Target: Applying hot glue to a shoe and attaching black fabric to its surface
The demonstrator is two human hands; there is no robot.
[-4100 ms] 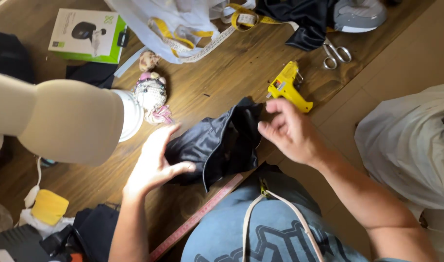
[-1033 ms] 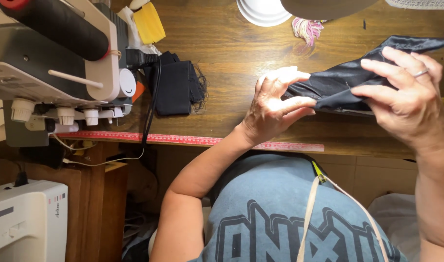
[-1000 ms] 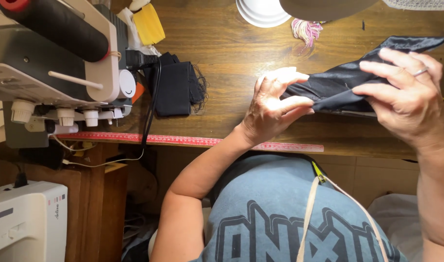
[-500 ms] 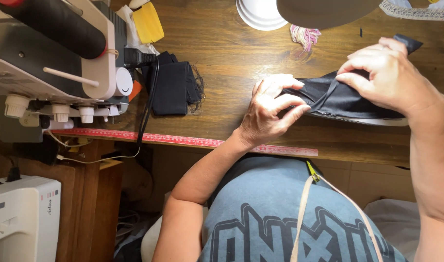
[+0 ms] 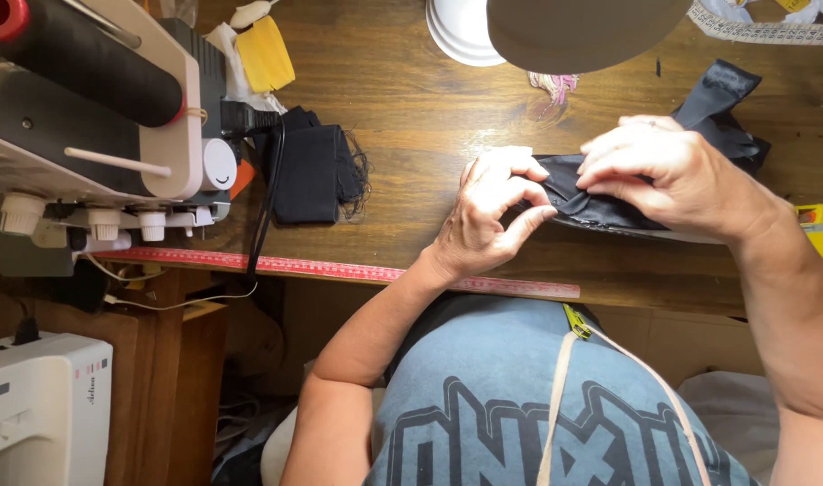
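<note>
A: Black fabric piece [image 5: 641,193] sits right of centre in the head view, on the wooden table [image 5: 402,99], bunched and folded between both hands. One tail of it sticks up toward the upper right of the frame.

B: Hands?

A: Left hand [image 5: 492,216] at frame centre, fingers curled narrow, thumb and forefinger pinching the left end of the cloth. Right hand [image 5: 672,175] lies on top of it just to the right, fingers bent down, pressing and gripping a fold. The two hands are close, nearly touching.

B: How far along?

A: My read: mid-fold or mid-pleat. The cloth is gathered but not flat, the tail is loose, and nothing is under the needle. So shaping is partly done; fixing or sewing looks not yet begun.

B: Machine?

A: Overlock machine [image 5: 96,135] in the upper left, with a black thread cone [image 5: 78,63] on top, well apart from the hands. A second white sewing machine [image 5: 42,409] sits in the lower left.

B: Other stuff?

A: A folded black cloth stack [image 5: 308,171] just right of the overlocker, untouched. A red measuring tape [image 5: 339,268] runs along the table's near edge. A yellow pad [image 5: 265,54] lies at the top, left of centre. The white lamp base [image 5: 461,31] and its shade are at top centre, and a yellow tool [image 5: 821,225] shows at the right edge, only partly in view.

B: Anything hidden?

A: The right hand covers the cloth's middle, so I can't tell how the fold lies there.
</note>
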